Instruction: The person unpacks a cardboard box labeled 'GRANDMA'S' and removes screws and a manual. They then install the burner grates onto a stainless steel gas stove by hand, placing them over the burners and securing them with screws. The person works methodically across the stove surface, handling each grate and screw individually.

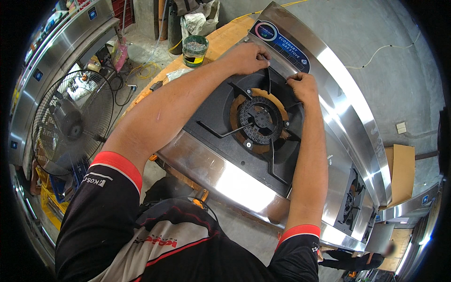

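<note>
A steel gas stove (213, 171) stretches out before me, with a square black burner tray (211, 110) set into its top. Four-sided prongs rise from the tray around a round black burner (260, 120), which has a brownish ring about it. My left hand (249, 58) is closed over the tray's far edge, fingertips curled together; what they pinch, if anything, is hidden. Farther right along that edge, my right hand (303, 88) pinches the tray's rim between thumb and fingers. Behind both hands runs the steel back panel (324, 61) with a blue label (282, 44).
A second burner (350, 199) sits farther right on the stove. On the wooden bench (230, 35) beyond my left arm stands a bucket (195, 50). A caged fan (73, 122) is at left, near cables on the floor. Another person (359, 259) shows at lower right, below cardboard (403, 171).
</note>
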Motion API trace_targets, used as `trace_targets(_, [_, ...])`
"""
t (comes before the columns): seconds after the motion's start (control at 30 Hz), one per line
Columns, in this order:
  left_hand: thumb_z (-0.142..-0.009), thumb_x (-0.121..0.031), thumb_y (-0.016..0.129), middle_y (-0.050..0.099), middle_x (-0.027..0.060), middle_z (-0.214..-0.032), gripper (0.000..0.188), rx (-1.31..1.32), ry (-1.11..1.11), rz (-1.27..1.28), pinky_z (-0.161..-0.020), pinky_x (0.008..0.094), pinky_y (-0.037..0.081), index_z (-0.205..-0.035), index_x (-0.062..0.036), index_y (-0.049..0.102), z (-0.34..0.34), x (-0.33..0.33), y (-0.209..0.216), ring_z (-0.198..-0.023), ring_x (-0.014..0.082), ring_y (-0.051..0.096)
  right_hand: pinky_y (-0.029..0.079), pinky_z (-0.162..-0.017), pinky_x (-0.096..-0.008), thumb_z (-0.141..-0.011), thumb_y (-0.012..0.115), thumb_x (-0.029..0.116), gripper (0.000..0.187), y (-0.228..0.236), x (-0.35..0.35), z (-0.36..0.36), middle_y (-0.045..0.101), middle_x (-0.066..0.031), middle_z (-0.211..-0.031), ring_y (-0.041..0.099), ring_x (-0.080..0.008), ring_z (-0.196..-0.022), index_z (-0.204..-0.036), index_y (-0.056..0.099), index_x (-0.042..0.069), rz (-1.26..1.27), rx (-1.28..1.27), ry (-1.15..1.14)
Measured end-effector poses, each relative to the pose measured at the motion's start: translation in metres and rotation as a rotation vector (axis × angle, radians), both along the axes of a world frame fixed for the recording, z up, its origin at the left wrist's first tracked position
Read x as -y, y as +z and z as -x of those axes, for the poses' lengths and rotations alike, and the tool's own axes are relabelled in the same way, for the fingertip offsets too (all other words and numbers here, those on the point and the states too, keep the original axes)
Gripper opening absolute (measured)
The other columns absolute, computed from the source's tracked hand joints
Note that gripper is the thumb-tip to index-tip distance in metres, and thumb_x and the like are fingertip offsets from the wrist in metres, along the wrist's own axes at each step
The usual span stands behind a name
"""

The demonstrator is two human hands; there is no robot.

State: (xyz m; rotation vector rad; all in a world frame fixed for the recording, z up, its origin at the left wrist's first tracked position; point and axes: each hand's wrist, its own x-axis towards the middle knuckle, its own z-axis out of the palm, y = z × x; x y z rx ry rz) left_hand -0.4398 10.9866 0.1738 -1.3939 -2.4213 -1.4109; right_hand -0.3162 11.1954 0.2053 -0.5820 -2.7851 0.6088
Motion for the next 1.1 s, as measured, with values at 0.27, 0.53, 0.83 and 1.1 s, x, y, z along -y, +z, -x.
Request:
trace_targets(0.27, [-0.089,-0.027,0.069,0.072,0.0148,-0.098,0.034,0.015,-0.013,-0.002,-0.084,0.0351,0.053,-0.116,-0.0064,0.069,0.004,-0.001,-0.002,-0.092,0.0246,0.069,0.053,-0.083,-0.0369,-0.076,0.075,0.02,0.024,0.001,0.001,0.001,0.074,-0.0187,-0.09,0.072,-0.0299,-0.088,-0.094,0.077,0.004,0.022,0.01,0.005])
trace_targets(0.53, [-0.09,-0.026,0.069,0.072,0.0136,-0.096,0.033,0.027,-0.003,0.012,-0.083,0.0348,0.052,-0.116,-0.0065,0.069,0.001,0.001,0.0,-0.091,0.024,0.069,0.053,-0.082,-0.0378,-0.077,0.075,0.021,0.026,-0.002,-0.004,0.002,0.073,-0.0203,-0.09,0.071,-0.0311,-0.087,-0.095,0.077,0.003,0.118,0.011,-0.002])
trace_targets(0.83, [-0.091,-0.026,0.069,0.072,0.0131,-0.098,0.032,0.033,-0.011,0.004,-0.083,0.0331,0.052,-0.115,-0.0057,0.069,0.004,-0.003,-0.003,-0.09,0.0212,0.068,0.053,-0.078,-0.0359,-0.078,0.073,0.019,0.023,-0.001,-0.003,0.005,0.074,-0.0177,-0.089,0.071,-0.0276,-0.083,-0.095,0.076,0.003,-0.094,0.003,0.019])
trace_targets(1.1, [-0.088,-0.028,0.07,0.072,0.0138,-0.099,0.033,0.058,-0.027,-0.029,-0.085,0.0358,0.053,-0.112,-0.0055,0.07,0.003,-0.001,-0.002,-0.093,0.0255,0.069,0.052,-0.087,-0.041,-0.078,0.072,0.017,0.022,0.003,0.012,-0.002,0.072,-0.0212,-0.098,0.069,-0.0357,-0.096,-0.096,0.076,0.005,-0.111,-0.024,0.048])
